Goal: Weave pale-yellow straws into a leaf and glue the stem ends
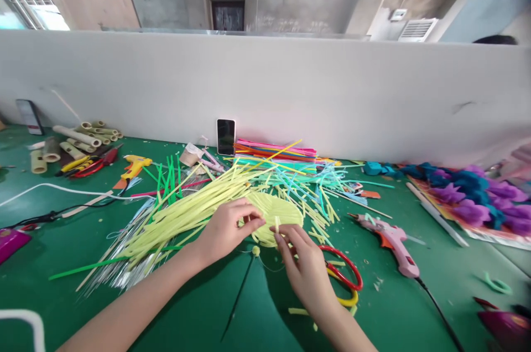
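My right hand [305, 258] pinches a short pale yellow pipe cleaner piece [277, 223], which stands up between thumb and fingertips. A little to the left, my left hand [228, 227] has thumb and index finger pressed together; anything between them is too small to make out. Behind both hands lies a round pad of pale yellow pipe cleaners [282, 208]. Just in front of them, a thin dark stem [238, 296] with a small yellow ball [256, 251] at its tip lies on the green table. Scissors with red and yellow handles [352, 280] lie beside my right hand, partly hidden by it.
Long yellow pipe cleaners [178, 213] are heaped left of centre, with cut pieces around. A pink glue gun [392, 241] lies right, a yellow one [136, 166] left. A phone [226, 136] leans on the white partition [265, 86]. Purple flowers [473, 211] lie far right.
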Motion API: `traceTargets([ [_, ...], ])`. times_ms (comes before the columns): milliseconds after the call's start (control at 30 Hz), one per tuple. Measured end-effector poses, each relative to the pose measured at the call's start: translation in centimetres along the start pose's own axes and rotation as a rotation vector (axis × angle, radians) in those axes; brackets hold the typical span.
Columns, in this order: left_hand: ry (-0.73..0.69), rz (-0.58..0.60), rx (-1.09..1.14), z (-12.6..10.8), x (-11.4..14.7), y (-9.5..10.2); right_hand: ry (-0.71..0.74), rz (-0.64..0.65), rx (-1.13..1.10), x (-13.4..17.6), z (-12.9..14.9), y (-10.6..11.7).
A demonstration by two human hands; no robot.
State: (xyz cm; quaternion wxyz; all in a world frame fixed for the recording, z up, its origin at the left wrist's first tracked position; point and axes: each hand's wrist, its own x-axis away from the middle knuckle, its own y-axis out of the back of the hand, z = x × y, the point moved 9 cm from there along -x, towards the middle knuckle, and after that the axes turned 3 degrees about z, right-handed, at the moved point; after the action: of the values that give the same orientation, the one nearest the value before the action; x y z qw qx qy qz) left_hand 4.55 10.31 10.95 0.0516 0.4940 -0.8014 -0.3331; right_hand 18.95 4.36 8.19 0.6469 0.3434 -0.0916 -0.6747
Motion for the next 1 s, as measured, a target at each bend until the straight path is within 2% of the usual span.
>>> traceTargets([
  [67, -0.041, 0.068, 0.033, -0.7, -0.6, -0.8, -0.034, -0.014, -0.026, 0.0, -0.6, -0.6],
  [133, -0.024, 0.115, 0.081, -0.3, -0.9, -1.4, -0.077, -0.034, -0.047, 0.3, -1.3, -1.2],
  [333, 0.122, 0.05, 0.214, 1.9, -0.8, -1.4, -0.158, -0.088, -0.189, 1.4, -2.4, -1.9],
  [467, 0.135, 0.087, 0.262, 1.6, -0.8, -1.8, -0.179, -0.077, -0.195, 1.4, -2.4, -2.0],
  [600, 0.122, 0.076, 0.278, 1.1, -0.7, -1.7, -0.187, -0.123, -0.196, 1.4, -2.4, -1.2],
  [867, 0.11, 0.146, 0.282, 0.8, -0.6, -2.5, -0.012, -0.068, -0.054, 1.5, -0.6, -1.2],
  [1000, 0.08, 0.139, 0.229, 0.7, -0.8, -2.3, 0.004, -0.051, -0.075, 1.4, -0.4, -1.4],
])
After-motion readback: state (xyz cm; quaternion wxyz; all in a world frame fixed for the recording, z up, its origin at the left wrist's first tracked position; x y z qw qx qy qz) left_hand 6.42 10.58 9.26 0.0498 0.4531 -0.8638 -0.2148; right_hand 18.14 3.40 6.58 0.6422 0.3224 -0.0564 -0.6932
